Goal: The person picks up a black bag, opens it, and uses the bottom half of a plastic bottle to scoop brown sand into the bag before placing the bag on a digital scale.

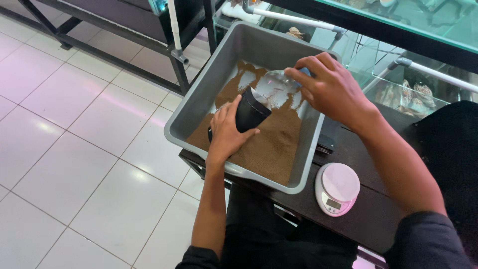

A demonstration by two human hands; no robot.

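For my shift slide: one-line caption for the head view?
Left hand holds black pouch over brown granules in grey tub; right hand tips clear scoop.

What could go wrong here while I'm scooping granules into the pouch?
The clear scoop in the right hand may be wider than the black pouch mouth, so brown granules could miss it. The left hand grips the pouch at a tilt; it might tip. The grey tub overhangs the dark table.

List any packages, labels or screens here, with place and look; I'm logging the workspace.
Black pouch: held open by the left hand over the grey tub, matte black, silvery inside.
Scale's small screen: on the round white kitchen scale, dark table, right of tub; greyish rectangle.
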